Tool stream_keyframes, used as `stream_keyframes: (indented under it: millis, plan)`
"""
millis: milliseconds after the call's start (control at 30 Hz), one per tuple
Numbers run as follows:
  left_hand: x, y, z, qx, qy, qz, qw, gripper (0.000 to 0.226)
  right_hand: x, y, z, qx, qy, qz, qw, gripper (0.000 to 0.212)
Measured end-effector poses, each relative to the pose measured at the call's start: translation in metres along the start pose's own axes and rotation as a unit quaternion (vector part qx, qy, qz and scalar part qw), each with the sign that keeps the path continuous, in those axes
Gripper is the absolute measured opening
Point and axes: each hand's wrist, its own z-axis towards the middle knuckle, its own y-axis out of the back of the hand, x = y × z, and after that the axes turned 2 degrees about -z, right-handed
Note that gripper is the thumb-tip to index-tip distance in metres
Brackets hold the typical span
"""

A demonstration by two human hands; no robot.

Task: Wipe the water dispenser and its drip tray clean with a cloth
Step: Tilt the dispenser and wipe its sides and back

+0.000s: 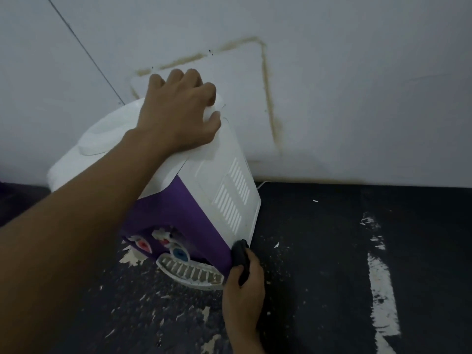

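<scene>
Below, crumpled dark cloth [240,253], slatted white dispenser [217,172].

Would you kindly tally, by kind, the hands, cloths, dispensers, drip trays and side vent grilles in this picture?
Hands: 2, left hand and right hand
Black cloth: 1
Water dispenser: 1
Drip tray: 1
Vent grilles: 2, upper grille and lower grille
Total: 7

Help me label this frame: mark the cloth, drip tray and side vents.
cloth [239,251]: head view, bunched upper end
drip tray [189,273]: head view, slotted grille
side vents [228,205]: head view, lower slats
</scene>
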Motion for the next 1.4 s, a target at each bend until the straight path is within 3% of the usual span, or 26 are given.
stream_keyframes:
  millis: [100,267,500,700,833,933,1000,1167,1267,1400]
  plan:
    - [-0.001,0.002,-0.001,-0.012,0.017,-0.033,0.999,0.038,-0.001,0.002,0.014,-0.003,-0.049,-0.001,0.999,0.039]
    - [0.0,0.001,-0.003,0.0,0.045,-0.053,0.998,0.04,0.014,-0.004,0.012,-0.008,0.006,0.028,1.0,0.041]
    - [0.001,0.003,0.002,0.094,0.075,-0.094,0.988,0.045,0.051,-0.019,0.093,0.027,-0.016,0.052,0.998,0.046]
    - [0.002,0.003,0.002,0.098,0.091,-0.112,0.985,0.044,0.011,-0.018,0.026,0.028,0.006,0.05,0.998,0.052]
    - [0.0,0.005,0.002,0.103,0.092,-0.113,0.984,0.043,0.038,-0.023,0.08,0.06,-0.044,0.023,0.997,0.053]
    - [0.0,0.005,0.002,0.105,0.09,-0.117,0.983,0.044,0.055,-0.026,0.116,0.085,0.003,0.028,0.996,0.061]
    - [-0.001,0.005,0.002,0.106,0.091,-0.122,0.983,0.043,0.044,-0.027,0.111,0.073,0.009,0.072,0.995,0.067]
    - [0.0,0.006,0.001,0.103,0.099,-0.129,0.981,0.04,-0.001,-0.026,0.043,0.056,-0.021,0.073,0.996,0.059]
    - [0.001,0.006,0.001,0.1,0.098,-0.127,0.982,0.04,0.008,-0.032,0.075,0.064,-0.062,0.059,0.994,0.065]
    - [0.002,0.004,0.002,0.102,0.094,-0.123,0.983,0.043,0.041,-0.033,0.123,0.073,-0.01,0.066,0.995,0.06]
